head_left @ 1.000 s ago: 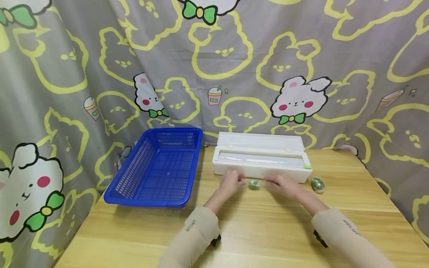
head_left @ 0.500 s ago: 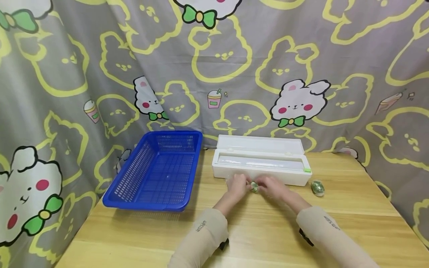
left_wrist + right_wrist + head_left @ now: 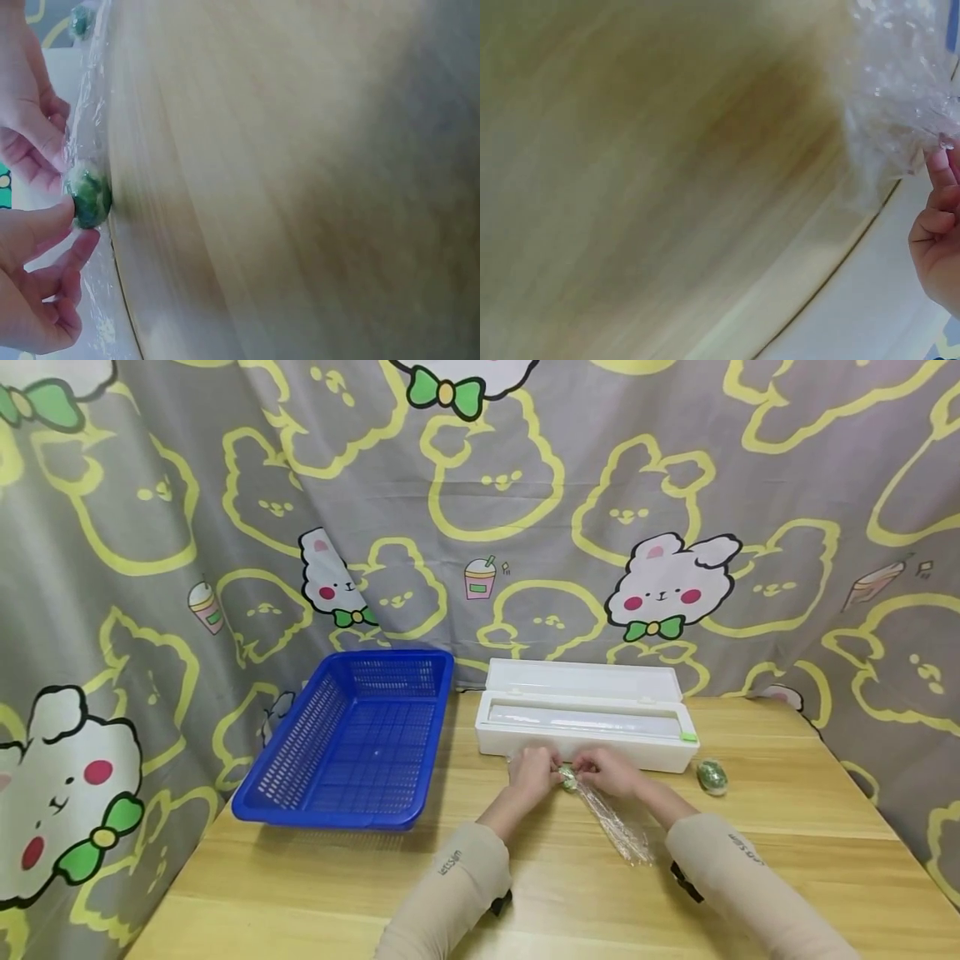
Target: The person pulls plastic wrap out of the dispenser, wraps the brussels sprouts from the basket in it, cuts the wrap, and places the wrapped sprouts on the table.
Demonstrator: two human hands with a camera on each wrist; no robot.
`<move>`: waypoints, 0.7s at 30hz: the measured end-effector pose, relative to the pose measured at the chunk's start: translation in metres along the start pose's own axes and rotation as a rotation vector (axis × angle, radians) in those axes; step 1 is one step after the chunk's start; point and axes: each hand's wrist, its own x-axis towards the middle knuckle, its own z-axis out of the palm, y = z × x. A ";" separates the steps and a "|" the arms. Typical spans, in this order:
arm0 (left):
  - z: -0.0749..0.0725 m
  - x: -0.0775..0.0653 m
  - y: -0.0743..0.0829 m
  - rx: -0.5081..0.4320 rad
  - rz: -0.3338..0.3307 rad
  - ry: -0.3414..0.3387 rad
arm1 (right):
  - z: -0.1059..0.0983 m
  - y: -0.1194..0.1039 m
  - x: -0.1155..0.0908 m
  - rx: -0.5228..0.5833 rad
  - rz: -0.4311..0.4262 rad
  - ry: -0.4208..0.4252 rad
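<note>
A small round green vegetable (image 3: 567, 779) wrapped in clear cling film lies between the hands, just in front of a long white box. My left hand (image 3: 532, 774) pinches it between thumb and a finger; the left wrist view shows the green vegetable (image 3: 91, 201) at those fingertips. With curled fingers, my right hand (image 3: 611, 772) pinches the film beside it. A twisted tail of cling film (image 3: 621, 833) slants from there toward the front right over the table. In the right wrist view, crumpled film (image 3: 892, 82) meets the right fingertips. A second wrapped green vegetable (image 3: 712, 777) rests right of the box.
The white cling film box (image 3: 585, 749) stands behind the hands with its lid (image 3: 585, 678) raised and a film roll (image 3: 585, 720) inside. To the left is a blue plastic basket (image 3: 322, 817). A patterned curtain (image 3: 525, 502) hangs behind the wooden table (image 3: 570, 893).
The hands were spread with film stretched on both sides of the green vegetable; they have come together at it. The twisted film tail now swings out toward the front right.
</note>
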 end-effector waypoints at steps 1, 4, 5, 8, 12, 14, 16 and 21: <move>0.000 0.000 0.000 -0.008 0.000 -0.005 | 0.000 0.000 0.000 0.009 0.000 -0.002; -0.001 0.000 -0.001 -0.048 -0.002 -0.033 | 0.001 -0.001 -0.001 0.027 0.003 -0.012; -0.001 0.000 -0.002 -0.067 0.000 -0.042 | 0.002 -0.001 -0.001 0.033 0.000 -0.016; -0.002 0.000 -0.004 -0.131 0.008 -0.074 | 0.003 -0.003 -0.002 0.064 0.020 -0.030; -0.002 -0.001 -0.007 -0.196 0.031 -0.106 | 0.006 -0.004 -0.004 0.124 0.040 -0.029; -0.003 -0.002 -0.008 -0.217 0.042 -0.122 | 0.007 -0.005 -0.005 0.137 0.041 -0.017; -0.003 -0.003 -0.008 -0.233 0.057 -0.132 | 0.009 -0.006 -0.007 0.150 0.046 -0.006; -0.003 -0.005 -0.011 -0.256 0.108 -0.159 | 0.014 -0.009 -0.014 0.148 0.072 0.046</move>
